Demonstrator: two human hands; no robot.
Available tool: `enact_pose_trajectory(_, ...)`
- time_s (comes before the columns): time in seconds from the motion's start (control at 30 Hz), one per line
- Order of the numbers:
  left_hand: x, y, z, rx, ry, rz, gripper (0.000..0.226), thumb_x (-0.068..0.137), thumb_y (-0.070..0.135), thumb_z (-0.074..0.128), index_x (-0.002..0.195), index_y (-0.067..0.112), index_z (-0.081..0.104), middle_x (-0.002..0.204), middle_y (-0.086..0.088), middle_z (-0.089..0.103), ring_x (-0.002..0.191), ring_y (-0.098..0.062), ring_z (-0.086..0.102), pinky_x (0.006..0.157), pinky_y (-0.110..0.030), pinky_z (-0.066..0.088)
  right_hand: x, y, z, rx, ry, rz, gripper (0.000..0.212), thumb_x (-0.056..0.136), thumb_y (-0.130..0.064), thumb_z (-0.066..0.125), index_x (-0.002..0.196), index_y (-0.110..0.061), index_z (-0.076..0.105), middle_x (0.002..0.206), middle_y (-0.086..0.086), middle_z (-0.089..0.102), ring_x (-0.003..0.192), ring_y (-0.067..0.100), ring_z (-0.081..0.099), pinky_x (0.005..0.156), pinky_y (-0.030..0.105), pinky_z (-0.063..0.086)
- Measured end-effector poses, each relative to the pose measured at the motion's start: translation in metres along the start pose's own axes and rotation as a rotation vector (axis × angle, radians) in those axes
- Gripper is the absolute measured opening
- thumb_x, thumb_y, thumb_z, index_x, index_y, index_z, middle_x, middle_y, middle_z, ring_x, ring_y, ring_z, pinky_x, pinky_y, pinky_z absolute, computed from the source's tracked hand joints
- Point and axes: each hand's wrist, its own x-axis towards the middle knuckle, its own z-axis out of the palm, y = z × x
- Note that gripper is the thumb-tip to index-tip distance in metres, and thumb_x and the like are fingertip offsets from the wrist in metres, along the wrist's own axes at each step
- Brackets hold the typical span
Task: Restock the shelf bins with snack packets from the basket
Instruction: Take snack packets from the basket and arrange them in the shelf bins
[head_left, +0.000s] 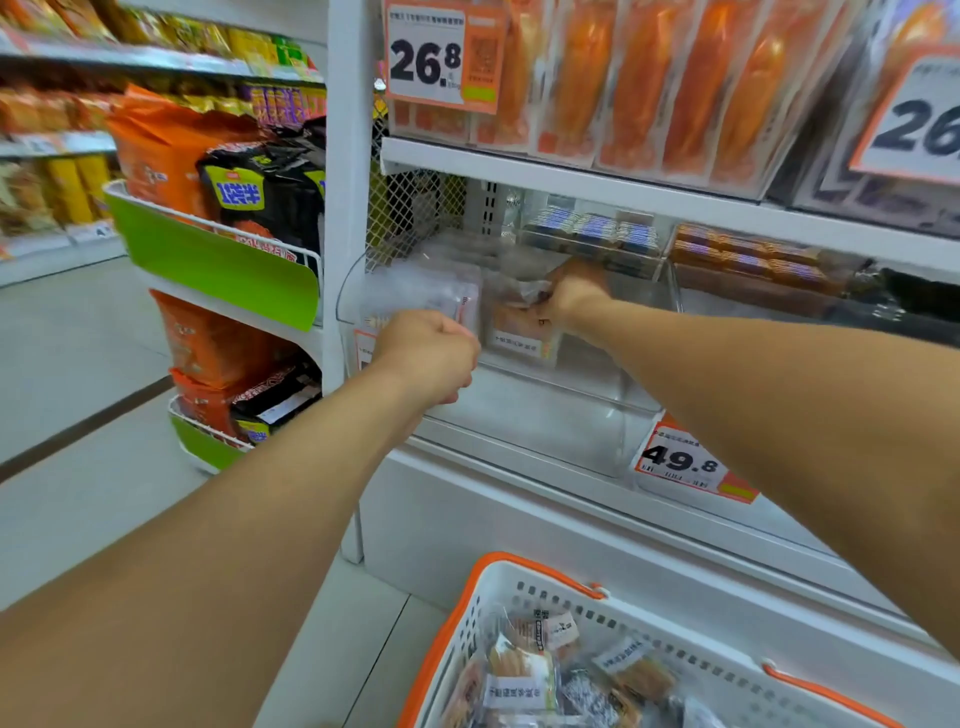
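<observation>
A clear plastic shelf bin (597, 410) sits on the low shelf. Inside it stands a snack packet (519, 325) with orange contents and a white label. My right hand (569, 296) reaches into the bin and is closed on the top of that packet. At the bin's left front, my left hand (428, 348) is closed around the edge of a pale clear packet (421, 296). A white basket with orange rim (467, 613) stands on the floor below, holding several snack packets (524, 670).
Price tags 26.8 (441, 57) and 49.8 (685, 462) hang on the shelves. Orange packets fill the shelf above. A neighbouring bin (753, 265) holds brown packets. A side rack with green fronts (218, 265) holds orange and black bags at left. The aisle floor lies left.
</observation>
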Motion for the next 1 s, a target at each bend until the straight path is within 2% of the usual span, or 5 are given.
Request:
enact_pose_trajectory(0.33, -0.005, -0.001, 0.002, 0.053, -0.05, 0.013, 0.016, 0.092, 0.012, 0.06, 0.077, 0.018, 0.062, 0.092, -0.014, 0.071, 0.09, -0.03, 0.07, 0.066, -0.029, 0.054, 0.023, 0.015, 0.016, 0.007, 0.045, 0.246, 0.042, 0.079, -0.034, 0.081, 0.107, -0.008, 0.063, 0.095, 0.004, 0.064, 0.086, 0.02, 0.067, 0.076, 0.031, 0.059)
enact_pose_trajectory(0.53, -0.006, -0.001, 0.007, 0.14, -0.083, 0.013, 0.014, 0.093, 0.009, 0.057, 0.082, 0.014, 0.063, 0.096, -0.018, 0.069, 0.077, -0.025, 0.061, 0.07, -0.033, 0.056, 0.008, 0.009, 0.002, 0.146, -0.024, 0.211, 0.055, 0.081, -0.04, 0.079, 0.118, -0.007, 0.056, 0.111, 0.006, 0.059, 0.102, 0.024, 0.062, 0.092, 0.039, 0.056)
enact_pose_trajectory(0.7, -0.007, 0.002, 0.013, 0.19, -0.079, 0.034, 0.016, 0.092, 0.01, 0.058, 0.078, 0.016, 0.062, 0.095, -0.017, 0.071, 0.087, -0.033, 0.069, 0.076, -0.037, 0.058, -0.019, -0.004, -0.023, 0.033, 0.075, 0.092, 0.087, 0.073, -0.047, 0.085, 0.134, 0.001, 0.044, 0.118, 0.01, 0.059, 0.098, 0.026, 0.062, 0.079, 0.033, 0.057)
enact_pose_trajectory(0.9, -0.003, 0.005, 0.018, 0.344, -0.104, 0.103, 0.025, 0.091, 0.026, 0.067, 0.071, 0.014, 0.058, 0.087, -0.018, 0.073, 0.086, -0.032, 0.072, 0.079, -0.038, 0.06, -0.094, -0.018, -0.052, -0.104, 0.174, -0.167, 0.038, 0.079, -0.036, 0.078, 0.085, -0.009, 0.052, 0.078, 0.004, 0.054, 0.081, 0.028, 0.061, 0.063, 0.037, 0.045)
enact_pose_trajectory(1.0, -0.008, 0.001, 0.02, 0.603, -0.367, 0.11, 0.031, 0.093, 0.038, 0.065, 0.081, 0.01, 0.06, 0.083, -0.008, 0.072, 0.073, -0.021, 0.07, 0.066, -0.031, 0.058, -0.17, -0.003, -0.047, -0.101, 0.329, -0.4, 0.031, 0.082, -0.04, 0.07, 0.069, -0.017, 0.054, 0.07, 0.001, 0.057, 0.069, 0.025, 0.056, 0.061, 0.035, 0.044)
